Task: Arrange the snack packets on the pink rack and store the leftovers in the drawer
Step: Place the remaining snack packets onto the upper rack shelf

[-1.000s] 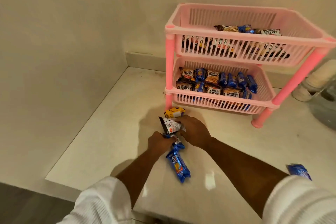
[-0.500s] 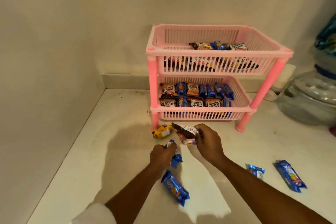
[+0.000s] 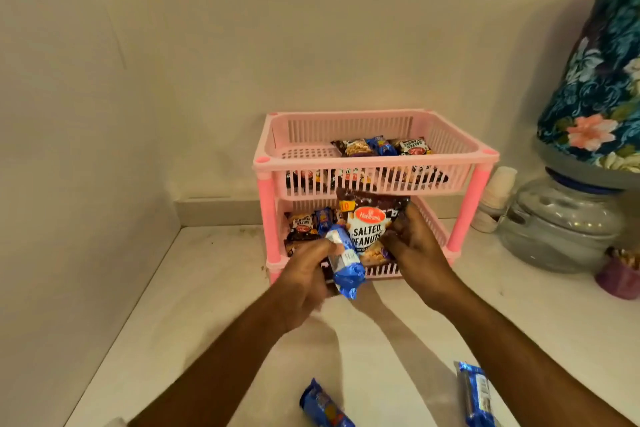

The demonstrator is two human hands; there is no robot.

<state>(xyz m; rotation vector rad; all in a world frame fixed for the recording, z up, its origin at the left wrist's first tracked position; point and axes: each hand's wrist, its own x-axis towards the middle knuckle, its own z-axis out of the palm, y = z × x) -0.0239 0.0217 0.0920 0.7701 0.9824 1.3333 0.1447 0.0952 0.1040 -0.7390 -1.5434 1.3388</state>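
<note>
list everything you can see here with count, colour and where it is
pink rack: one, pink, two tiers, on the counter against the back wall
packets in the rack: several, brown and blue, on both tiers; exact count hidden
salted peanuts packet: one, brown with a red logo, held up before the lower tier
blue packet: one, blue and white, held in front of the rack
blue packets on the counter: two, blue, near edge, one centre, one right
counter: one, white
water jar: one, clear, right, under a floral teal cover
paper cups: a stack, white, beside the jar
small purple pot: one, far right
left hand: grips the blue packet
right hand: holds the peanuts packet
</note>
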